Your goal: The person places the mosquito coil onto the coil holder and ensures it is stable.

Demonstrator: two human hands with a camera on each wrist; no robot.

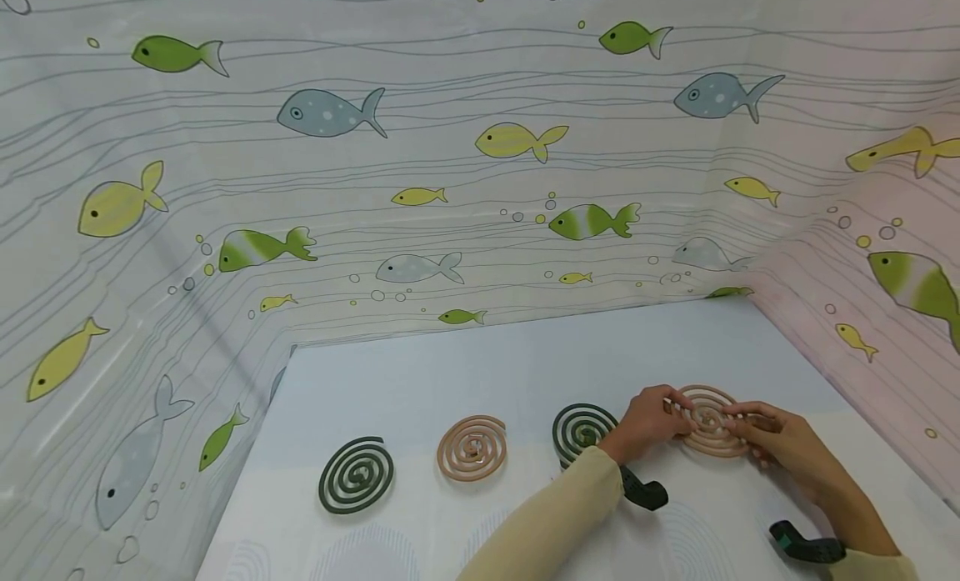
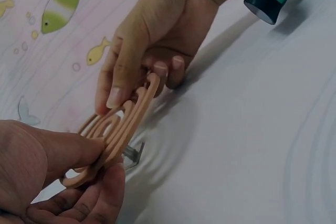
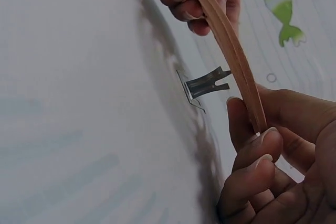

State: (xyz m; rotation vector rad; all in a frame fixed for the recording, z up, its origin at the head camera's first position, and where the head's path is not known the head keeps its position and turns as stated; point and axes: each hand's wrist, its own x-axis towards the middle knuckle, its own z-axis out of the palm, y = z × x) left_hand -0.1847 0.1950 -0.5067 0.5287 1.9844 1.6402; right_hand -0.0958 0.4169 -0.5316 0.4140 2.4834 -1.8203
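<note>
A brown mosquito coil (image 1: 707,418) is held above the white table at the right. My left hand (image 1: 647,423) pinches its left edge between thumb and fingers. On the opposite edge, my right hand (image 1: 787,448) grips it the same way. In the right wrist view the coil (image 3: 236,56) appears edge-on and tilted. A small metal stand (image 3: 205,85) with a forked tip sits under the coil's middle; whether it is fixed to the coil, I cannot tell. Beside my left wrist, a dark green coil (image 1: 585,431) lies partly hidden by the arm.
Farther left on the table (image 1: 420,373) lie another brown coil (image 1: 472,449) and another dark green coil (image 1: 356,474). A fish-patterned sheet (image 1: 480,231) rises behind the table and along both sides. Dark wrist devices (image 1: 806,548) stick out from both wrists.
</note>
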